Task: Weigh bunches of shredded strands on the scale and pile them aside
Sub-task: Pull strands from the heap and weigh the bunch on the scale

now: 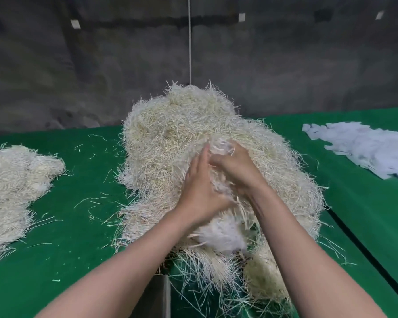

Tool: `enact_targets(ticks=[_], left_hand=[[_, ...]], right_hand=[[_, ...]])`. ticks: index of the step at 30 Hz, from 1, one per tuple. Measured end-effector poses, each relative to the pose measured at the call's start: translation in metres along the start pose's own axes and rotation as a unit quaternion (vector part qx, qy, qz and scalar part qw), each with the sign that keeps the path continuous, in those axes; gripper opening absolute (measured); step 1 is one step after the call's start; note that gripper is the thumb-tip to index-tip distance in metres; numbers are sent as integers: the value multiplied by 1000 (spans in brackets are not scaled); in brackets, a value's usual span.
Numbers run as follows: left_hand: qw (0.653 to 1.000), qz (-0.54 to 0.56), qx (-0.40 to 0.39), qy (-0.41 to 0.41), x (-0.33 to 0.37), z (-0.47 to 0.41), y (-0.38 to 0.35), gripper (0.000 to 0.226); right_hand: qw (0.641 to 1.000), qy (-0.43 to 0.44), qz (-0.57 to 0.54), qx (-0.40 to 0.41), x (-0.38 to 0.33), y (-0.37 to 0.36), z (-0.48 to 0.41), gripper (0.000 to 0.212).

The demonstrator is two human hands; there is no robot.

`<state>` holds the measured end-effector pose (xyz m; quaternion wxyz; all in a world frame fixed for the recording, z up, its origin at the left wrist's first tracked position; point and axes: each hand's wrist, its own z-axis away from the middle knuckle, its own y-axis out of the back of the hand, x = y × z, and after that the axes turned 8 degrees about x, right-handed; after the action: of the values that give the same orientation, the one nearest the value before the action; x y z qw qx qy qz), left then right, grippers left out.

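A big heap of pale, cream-coloured shredded strands [170,138] fills the middle of the green table [78,249]. Both my hands are on its near slope. My left hand [200,187] lies flat against the strands with its fingers straight, pointing up the heap. My right hand [234,166] is curled into the strands beside it and grips a tuft of them [221,145]. A blurred whitish bunch [221,235] hangs below my wrists. No scale face is visible; a grey edge [163,292] shows under the heap's near end.
A second, flatter pile of strands [16,180] lies at the left edge of the table. White paper slips [363,145] are spread at the right. Loose strands litter the green cloth. A grey wall and a hanging cord [189,42] stand behind.
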<state>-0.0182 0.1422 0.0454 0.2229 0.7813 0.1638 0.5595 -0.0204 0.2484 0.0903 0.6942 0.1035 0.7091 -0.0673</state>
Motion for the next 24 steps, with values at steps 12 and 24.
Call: enact_targets(ticks=[12, 24], left_hand=[[844, 380, 128, 355, -10, -52, 35, 77], [820, 446, 123, 338, -13, -73, 58, 21]], right_hand=[[972, 36, 221, -75, 65, -12, 2, 73], [874, 35, 473, 109, 118, 33, -19, 83]])
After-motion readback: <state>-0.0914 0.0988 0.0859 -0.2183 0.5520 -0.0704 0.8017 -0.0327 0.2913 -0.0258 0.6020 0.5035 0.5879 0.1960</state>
